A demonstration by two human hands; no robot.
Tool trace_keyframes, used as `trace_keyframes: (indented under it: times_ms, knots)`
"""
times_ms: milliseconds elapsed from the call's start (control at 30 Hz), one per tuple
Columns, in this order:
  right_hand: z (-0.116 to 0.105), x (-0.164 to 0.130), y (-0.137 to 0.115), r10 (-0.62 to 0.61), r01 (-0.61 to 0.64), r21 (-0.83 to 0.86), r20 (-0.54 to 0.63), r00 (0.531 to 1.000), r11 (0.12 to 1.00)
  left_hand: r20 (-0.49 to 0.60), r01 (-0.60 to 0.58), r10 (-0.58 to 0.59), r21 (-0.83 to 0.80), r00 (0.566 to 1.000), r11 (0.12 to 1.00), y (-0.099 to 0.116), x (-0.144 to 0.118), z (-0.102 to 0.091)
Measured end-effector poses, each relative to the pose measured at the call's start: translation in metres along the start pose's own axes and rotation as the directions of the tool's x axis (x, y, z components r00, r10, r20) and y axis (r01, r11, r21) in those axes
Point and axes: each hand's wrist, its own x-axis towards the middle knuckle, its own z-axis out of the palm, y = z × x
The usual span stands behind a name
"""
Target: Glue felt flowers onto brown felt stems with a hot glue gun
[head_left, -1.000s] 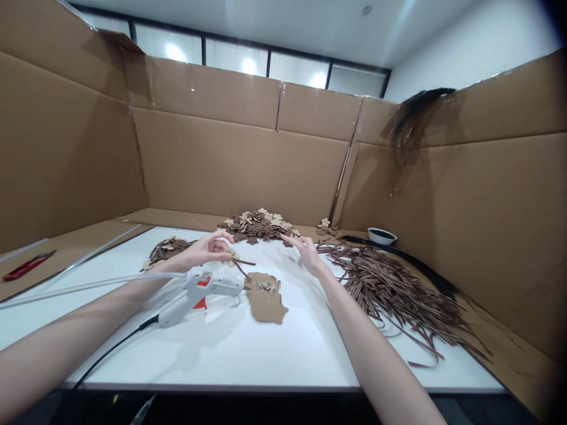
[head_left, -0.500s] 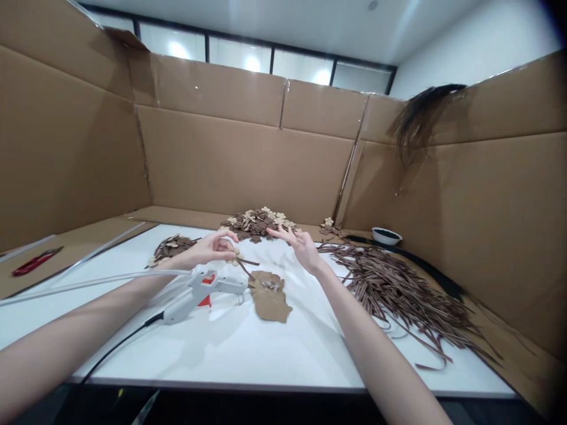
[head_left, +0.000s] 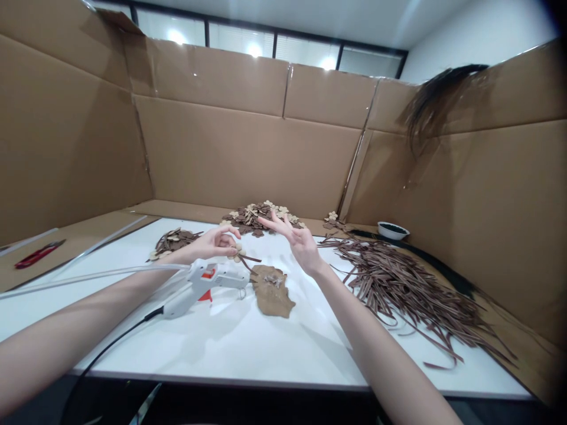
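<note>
Between the thumb and fingers of my left hand (head_left: pixel 218 243) is a cream flower (head_left: pixel 238 252) with thin brown strips (head_left: pixel 250 258) hanging from it. My right hand (head_left: pixel 297 237) is raised near the pile of flower cut-outs (head_left: pixel 252 219), fingers stretched and apart, with nothing visible in it. Just below my left hand a white glue gun (head_left: pixel 195 292) with a red trigger rests on the table, its nozzle pointing right. The nozzle tip is over the edge of a brown, ragged-edged scrap (head_left: pixel 272 298) that carries clear, glue-like residue.
A heap of brown strips (head_left: pixel 403 283) spreads across the right side. A smaller pile of strips and flowers (head_left: pixel 175 242) lies left, beyond my forearm. Red-handled pliers (head_left: pixel 39 255) lie far left, and a white bowl (head_left: pixel 393 231) stands back right. Cardboard walls (head_left: pixel 212 147) enclose the table.
My right hand has shifted slightly left, fingers still spread. My left hand keeps its hold on the flower. The whole view has tilted a little.
</note>
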Motion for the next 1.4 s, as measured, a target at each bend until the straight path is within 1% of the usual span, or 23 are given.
trace_keyframes:
  times_ms: [167, 300, 500, 567, 667, 733, 900, 1167, 1400]
  knots:
    - [-0.001, 0.000, 0.008, 0.009, -0.009, -0.021, 0.018, 1.000, 1.000, -0.009, -0.001, 0.001, -0.005, 1.000, 1.000, 0.002, 0.000, 0.002]
    - [0.000, 0.000, 0.010, -0.016, 0.017, -0.073, 0.017, 1.000, 0.997, 0.011, -0.021, 0.021, -0.020, 1.000, 1.000, 0.002, -0.001, 0.001]
    - [-0.001, 0.000, 0.010, -0.067, 0.070, -0.043, 0.072, 0.995, 0.997, 0.004, -0.015, 0.015, -0.013, 1.000, 1.000, 0.000, 0.000, 0.000]
    - [-0.002, -0.001, 0.011, -0.043, 0.048, -0.064, 0.078, 0.996, 0.997, -0.001, -0.015, 0.015, -0.015, 1.000, 1.000, 0.000, 0.000, 0.000]
    - [-0.004, -0.003, 0.013, 0.060, -0.054, -0.108, 0.056, 0.997, 0.993, -0.003, -0.011, 0.011, -0.025, 1.000, 1.000, 0.002, 0.000, 0.001]
    - [-0.005, -0.003, 0.012, 0.090, -0.082, -0.131, 0.051, 0.995, 0.988, -0.006, -0.006, 0.006, -0.029, 1.000, 1.000, 0.003, -0.001, 0.002]
    - [-0.004, 0.000, 0.003, 0.020, -0.005, -0.168, 0.086, 0.996, 0.986, -0.021, 0.012, -0.013, -0.026, 1.000, 1.000, 0.005, -0.001, 0.003]
    - [-0.004, 0.001, 0.005, 0.060, -0.040, -0.199, 0.097, 0.993, 0.979, -0.015, -0.006, 0.006, -0.024, 1.000, 1.000, 0.007, -0.002, 0.004]
    - [-0.006, -0.003, 0.002, -0.005, 0.035, -0.231, 0.131, 0.991, 0.972, -0.008, 0.010, -0.010, -0.012, 1.000, 1.000, 0.008, -0.003, 0.004]
